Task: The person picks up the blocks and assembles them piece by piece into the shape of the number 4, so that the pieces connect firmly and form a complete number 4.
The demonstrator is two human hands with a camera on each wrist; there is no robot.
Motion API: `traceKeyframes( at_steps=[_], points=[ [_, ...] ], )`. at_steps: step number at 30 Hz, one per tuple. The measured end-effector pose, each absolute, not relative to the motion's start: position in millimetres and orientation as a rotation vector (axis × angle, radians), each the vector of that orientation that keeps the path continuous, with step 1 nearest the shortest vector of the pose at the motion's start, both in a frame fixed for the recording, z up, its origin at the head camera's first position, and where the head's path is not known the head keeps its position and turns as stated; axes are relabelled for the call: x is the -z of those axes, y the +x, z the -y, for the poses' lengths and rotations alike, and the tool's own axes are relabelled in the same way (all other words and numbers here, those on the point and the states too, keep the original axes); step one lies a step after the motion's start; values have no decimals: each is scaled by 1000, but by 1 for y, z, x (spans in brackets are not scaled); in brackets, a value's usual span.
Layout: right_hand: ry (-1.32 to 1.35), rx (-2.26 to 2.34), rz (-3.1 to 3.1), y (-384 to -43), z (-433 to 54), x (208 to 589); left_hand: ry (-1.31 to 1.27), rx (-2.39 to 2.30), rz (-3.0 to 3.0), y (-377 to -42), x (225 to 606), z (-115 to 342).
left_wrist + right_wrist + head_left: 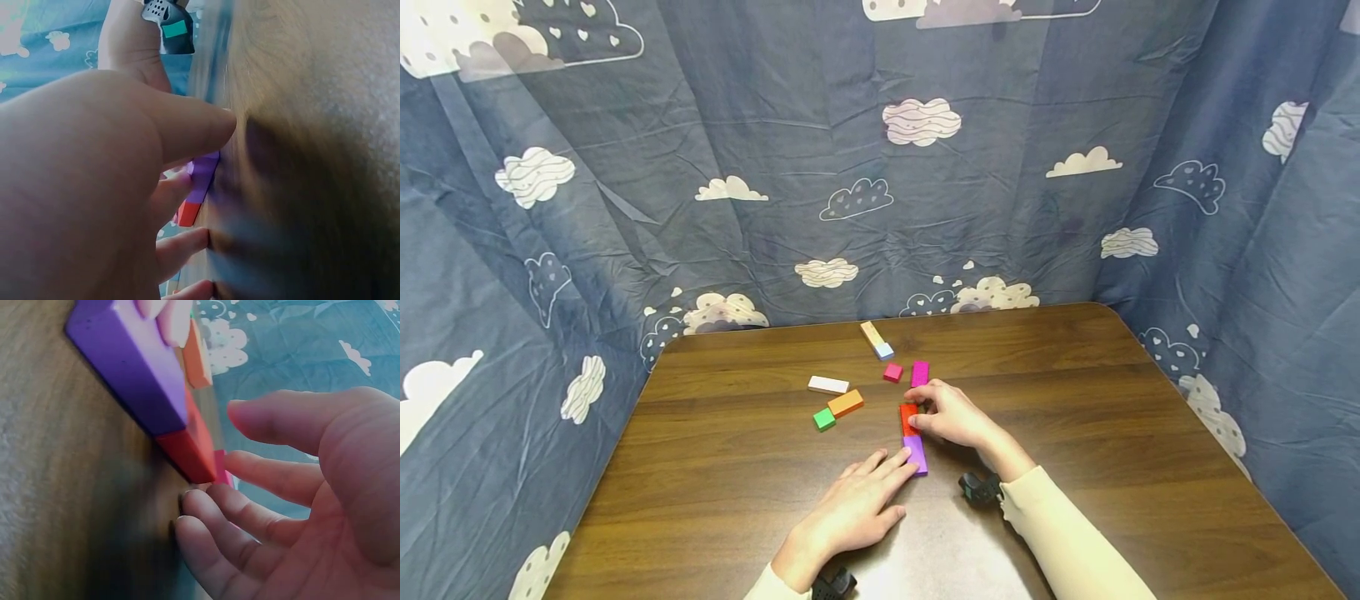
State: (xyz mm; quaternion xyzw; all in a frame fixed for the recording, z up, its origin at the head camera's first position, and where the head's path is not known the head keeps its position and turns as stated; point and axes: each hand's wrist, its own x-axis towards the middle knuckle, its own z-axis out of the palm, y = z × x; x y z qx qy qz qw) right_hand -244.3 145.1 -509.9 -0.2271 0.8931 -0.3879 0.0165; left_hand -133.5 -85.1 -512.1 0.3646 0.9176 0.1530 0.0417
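A purple block (916, 457) and a red block (907, 414) lie end to end on the wooden table. My left hand (854, 503) lies palm down with extended fingers, its fingertips touching the purple block. Over the red block's right side hovers my right hand (953, 414), thumb and index finger apart. In the right wrist view, its loosely bent fingers hold nothing, just past the end of the red block (197, 447). A magenta block (920, 372) lies beyond that hand. The left palm hides part of the blocks in the left wrist view.
An orange block (846, 403) touches a green block (824, 419) to the left, with a white block (828, 385) behind. Farther back are a small pink-red block (892, 372) and a tan block (872, 333) meeting a light blue one (885, 352). A cloud-print curtain (805, 167) hangs behind.
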Motion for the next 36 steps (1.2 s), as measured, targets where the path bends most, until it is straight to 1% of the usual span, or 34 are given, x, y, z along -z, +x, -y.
traceKeyframes(
  at_steps=[12,20,23,28,36],
  points=[
    [-717,1207,-2774,-253,-146,488,1108,-467,-2808,-134,509,86],
    [-745,1104,-2763,-255,-144,501,1102,-469,-2814,-135,509,85],
    [-716,1086,-2772,-254,-143,505,1121,-461,-2821,-135,509,84],
    [-664,1086,-2765,-252,-141,506,1124,-447,-2824,-134,510,83],
    [-666,1063,-2790,-252,-141,505,1130,-431,-2832,-133,509,83]
  ],
)
